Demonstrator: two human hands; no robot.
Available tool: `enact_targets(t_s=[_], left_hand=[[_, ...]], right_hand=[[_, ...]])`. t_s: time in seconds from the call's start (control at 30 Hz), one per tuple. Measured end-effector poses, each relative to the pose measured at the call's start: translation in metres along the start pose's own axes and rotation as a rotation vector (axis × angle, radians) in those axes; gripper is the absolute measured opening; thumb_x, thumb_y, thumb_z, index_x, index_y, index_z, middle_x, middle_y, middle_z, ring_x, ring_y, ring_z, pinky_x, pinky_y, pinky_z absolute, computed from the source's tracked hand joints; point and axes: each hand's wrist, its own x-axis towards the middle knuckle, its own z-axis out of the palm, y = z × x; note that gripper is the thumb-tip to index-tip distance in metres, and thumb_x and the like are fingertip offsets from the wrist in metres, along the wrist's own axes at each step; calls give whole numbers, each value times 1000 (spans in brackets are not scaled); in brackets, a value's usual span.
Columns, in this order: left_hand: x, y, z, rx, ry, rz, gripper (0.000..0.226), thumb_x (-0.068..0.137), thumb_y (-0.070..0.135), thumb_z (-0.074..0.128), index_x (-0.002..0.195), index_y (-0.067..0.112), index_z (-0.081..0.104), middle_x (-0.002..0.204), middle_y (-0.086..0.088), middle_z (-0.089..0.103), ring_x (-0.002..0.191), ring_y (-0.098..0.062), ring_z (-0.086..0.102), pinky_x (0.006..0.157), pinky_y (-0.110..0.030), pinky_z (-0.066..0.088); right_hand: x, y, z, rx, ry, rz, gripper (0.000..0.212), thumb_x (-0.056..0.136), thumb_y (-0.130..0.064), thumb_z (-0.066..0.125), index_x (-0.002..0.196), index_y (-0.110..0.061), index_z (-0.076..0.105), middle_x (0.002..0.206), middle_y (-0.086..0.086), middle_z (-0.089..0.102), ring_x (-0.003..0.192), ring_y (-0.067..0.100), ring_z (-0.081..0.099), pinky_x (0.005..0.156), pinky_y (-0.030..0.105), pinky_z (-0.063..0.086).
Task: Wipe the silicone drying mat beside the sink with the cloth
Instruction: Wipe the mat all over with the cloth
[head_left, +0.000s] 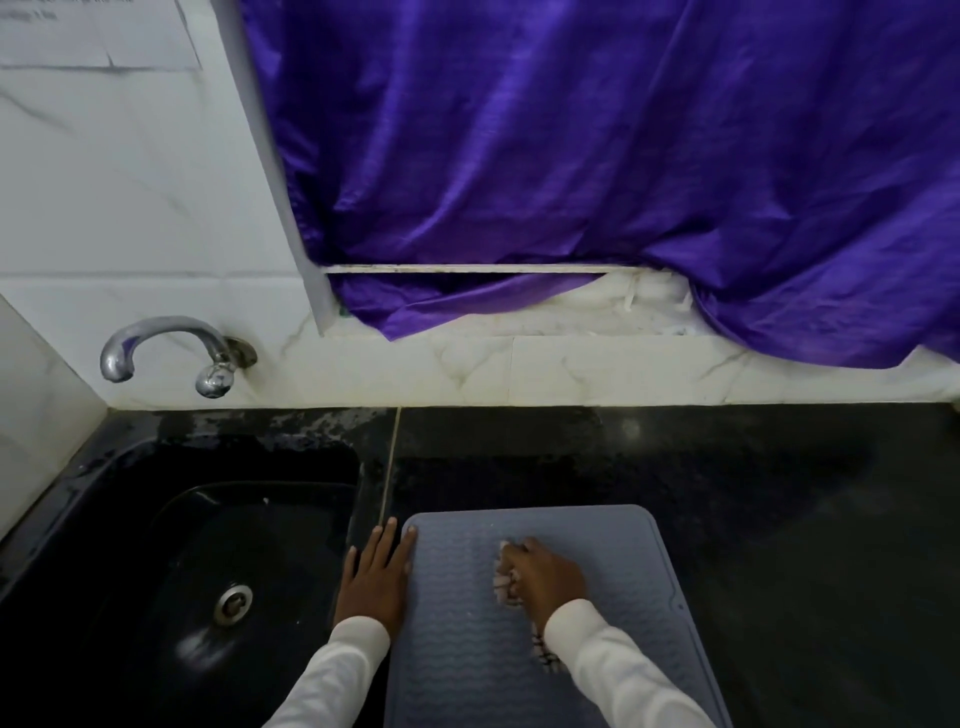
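The silicone drying mat (519, 649), grey-blue and ribbed, lies flat on the black counter (753, 519) just right of the black sink (208, 545). The left hand (376, 577) lies flat with fingers straight, spanning the mat's left edge and pressing it down. The right hand (540, 577) grips a bunched checked cloth (506, 584) against the mat's middle. Bare counter lies beyond the far and right edges.

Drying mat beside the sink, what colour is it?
Grey-blue, with a wavy ribbed texture; drying mat, head view.
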Motion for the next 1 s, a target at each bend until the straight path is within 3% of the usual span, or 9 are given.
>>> enact_targets(t_s=[0.07, 0.17, 0.23, 0.37, 0.5, 0.6, 0.7, 0.83, 1.0], left_hand=[[0, -1, 1, -1, 6, -6, 73, 70, 52, -24, 142, 40, -21, 160, 8, -14, 146, -13, -15, 117, -41, -8], [1, -2, 3, 4, 18, 0, 72, 71, 52, -24, 142, 40, -23, 159, 8, -15, 144, -12, -18, 116, -41, -9], [2, -3, 5, 7, 24, 8, 69, 73, 52, -23, 142, 42, -22, 159, 8, -15, 141, -10, -21, 116, -40, -9], [3, -6, 7, 9, 27, 20, 68, 74, 52, -22, 142, 44, -21, 158, 10, -17, 143, -11, -19, 117, -41, -8], [5, -10, 6, 3, 7, 40, 71, 74, 54, -20, 144, 44, -16, 159, 8, -13, 144, -12, -15, 117, -41, -5], [6, -8, 3, 22, -5, 28, 64, 81, 53, -16, 143, 44, -19, 159, 7, -16, 138, -8, -22, 116, -41, -7], [5, -6, 5, 22, 1, 20, 59, 82, 52, -15, 141, 44, -22, 159, 7, -17, 136, -8, -24, 115, -40, -10], [5, -7, 9, 16, 23, 19, 67, 76, 53, -22, 142, 43, -19, 159, 6, -14, 143, -13, -18, 116, -42, -9], [5, -8, 10, 11, 37, 32, 67, 77, 53, -21, 143, 43, -18, 159, 6, -13, 139, -10, -21, 115, -41, -11]], right_hand=[[-5, 19, -7, -23, 10, -4, 22, 93, -18, 50, 114, -23, 57, 116, 4, 56, 98, 29, 59, 69, 34, 41], [-19, 45, -25, 111, 119, 62, 16, 93, -20, 56, 99, -7, 63, 91, 13, 67, 72, 27, 63, 57, 26, 45], [-26, 74, -30, 168, 112, 122, 26, 93, -31, 57, 90, -8, 68, 83, 6, 73, 68, 23, 68, 67, 29, 53], [-37, 137, -33, -100, 111, 154, 22, 97, -34, 46, 115, -31, 59, 115, -4, 61, 99, 23, 64, 81, 37, 50], [-48, 162, -46, -186, 85, 190, 37, 96, -58, 29, 100, -29, 53, 92, -4, 61, 97, 31, 64, 78, 32, 42], [-52, 170, -53, -187, 61, 275, 26, 98, -47, 35, 115, -34, 49, 114, -1, 54, 99, 27, 62, 85, 35, 47], [-55, 164, -54, -182, 52, 328, 35, 98, -35, 39, 133, -39, 40, 128, -1, 44, 103, 25, 61, 85, 32, 48], [-55, 154, -48, -85, 165, 416, 30, 96, -29, 42, 126, -32, 47, 122, 1, 50, 94, 29, 61, 75, 37, 50], [-52, 132, -65, -139, 144, 379, 23, 93, -31, 47, 114, -32, 54, 118, 2, 48, 93, 28, 62, 77, 30, 48]])
